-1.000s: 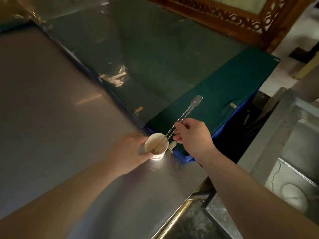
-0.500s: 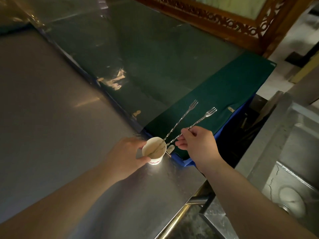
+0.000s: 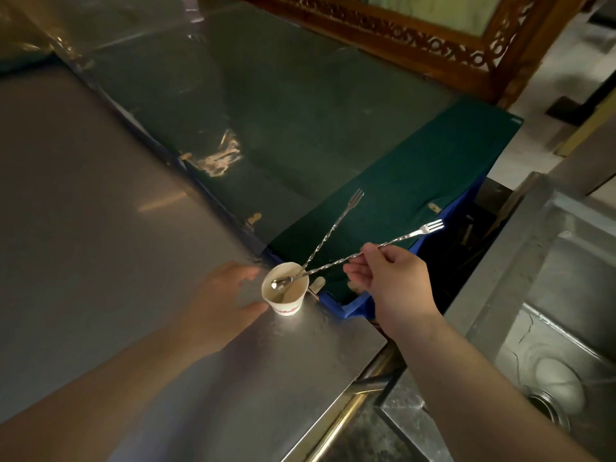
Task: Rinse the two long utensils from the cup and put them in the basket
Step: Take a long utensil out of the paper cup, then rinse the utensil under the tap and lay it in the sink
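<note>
A small white paper cup stands near the right edge of a steel counter. Two long twisted metal utensils, each with a fork end, stick out of it. One utensil leans up and away, untouched. The other utensil is pinched by my right hand around its middle, with its spoon end lifted over the cup's mouth. My left hand sits just left of the cup, fingers spread, apart from the cup or barely at its side. No basket is in sight.
A dark green cloth over a blue bin lies behind the cup. A steel sink with a drain is at the right, across a gap. A carved wooden frame stands at the back.
My right hand has pulled one utensil rightward and up, splitting the pair apart. My left hand has let go of the cup and opened its fingers.
</note>
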Demonstrator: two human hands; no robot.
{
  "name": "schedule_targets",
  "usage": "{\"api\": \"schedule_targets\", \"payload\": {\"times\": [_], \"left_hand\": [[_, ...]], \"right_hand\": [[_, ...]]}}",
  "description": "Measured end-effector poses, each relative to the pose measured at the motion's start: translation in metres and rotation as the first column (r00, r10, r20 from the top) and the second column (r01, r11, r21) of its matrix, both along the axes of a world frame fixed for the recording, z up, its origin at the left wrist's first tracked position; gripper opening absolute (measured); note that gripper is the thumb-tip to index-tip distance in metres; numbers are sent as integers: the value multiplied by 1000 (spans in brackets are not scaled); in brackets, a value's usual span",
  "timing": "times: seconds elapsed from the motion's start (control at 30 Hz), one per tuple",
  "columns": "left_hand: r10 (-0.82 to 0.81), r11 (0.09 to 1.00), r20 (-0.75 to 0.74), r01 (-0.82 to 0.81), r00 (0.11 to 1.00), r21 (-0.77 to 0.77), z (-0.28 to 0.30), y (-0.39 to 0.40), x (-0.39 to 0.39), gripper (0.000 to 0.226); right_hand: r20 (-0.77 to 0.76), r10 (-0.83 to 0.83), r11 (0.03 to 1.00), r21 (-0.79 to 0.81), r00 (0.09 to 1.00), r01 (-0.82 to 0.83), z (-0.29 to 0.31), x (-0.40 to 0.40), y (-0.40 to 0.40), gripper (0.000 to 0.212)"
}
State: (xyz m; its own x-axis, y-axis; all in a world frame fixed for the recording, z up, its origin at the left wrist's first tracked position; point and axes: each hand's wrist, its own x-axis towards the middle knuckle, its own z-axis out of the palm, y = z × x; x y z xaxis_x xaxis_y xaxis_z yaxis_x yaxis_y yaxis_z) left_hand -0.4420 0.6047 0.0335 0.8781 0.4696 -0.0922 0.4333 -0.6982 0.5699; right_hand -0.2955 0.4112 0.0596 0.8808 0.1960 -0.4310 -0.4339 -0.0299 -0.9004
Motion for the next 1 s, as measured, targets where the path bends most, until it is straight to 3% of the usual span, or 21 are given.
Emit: {"api": "schedule_targets", "payload": {"times": [0.1,0.23,0.43,0.73,1.0], "left_hand": [[77,995,69,-72,995,-69,13,-11,-2,33],[202,932,113,-155,973,-329,37,-37,1,20],[301,676,91,-145,949,-722,63,-112,35,11],[146,469,44,-30,988,-883,56,-268,127,14],[-75,403,22,50,997,-914,34,-443,208,9]], "right_hand": [[7,-21,999,31,1000,21,9,0,-14,21],[5,-53,990,134,999,52,23,1,-43,22],[-33,-156,954,254,987,159,35,11,-110,23],[-35,-422,852,327,906,410,36,44,-289,25],[-99,-640,725,249,762,642,20,58,-469,25]]}}
